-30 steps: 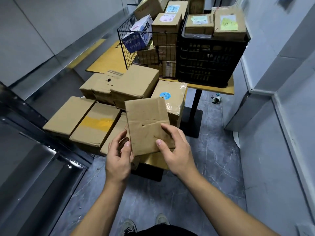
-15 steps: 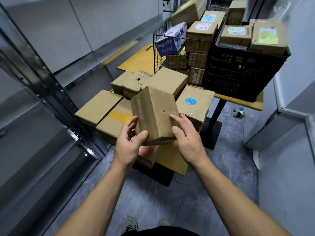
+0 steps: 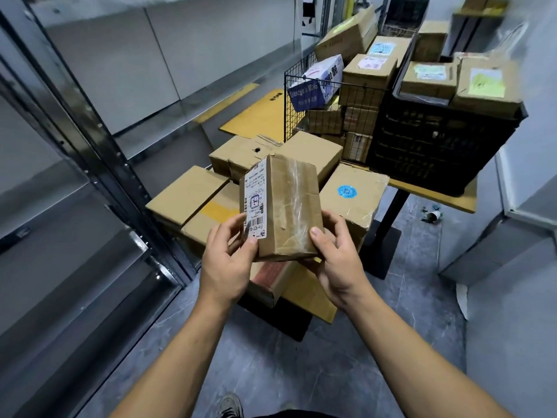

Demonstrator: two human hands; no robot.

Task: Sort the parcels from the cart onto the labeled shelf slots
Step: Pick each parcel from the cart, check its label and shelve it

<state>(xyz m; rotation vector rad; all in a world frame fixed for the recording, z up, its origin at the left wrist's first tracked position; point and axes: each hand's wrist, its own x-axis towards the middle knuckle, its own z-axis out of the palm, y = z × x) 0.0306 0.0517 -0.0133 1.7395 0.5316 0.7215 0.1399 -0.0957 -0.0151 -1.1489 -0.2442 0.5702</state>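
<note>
Reading the label (image 3: 255,203) seems the step in hand. In the head view, the left hand (image 3: 229,260) pinches the parcel (image 3: 286,212) by its labelled side and the right hand (image 3: 337,260) grips its lower corner, holding it upright above stacked boxes (image 3: 187,194). Next it likely needs matching to a slot on the shiny steel shelf (image 3: 99,146) at left. The cardboard is creased and matte, the tape (image 3: 297,188) glossy and wrinkled.
</note>
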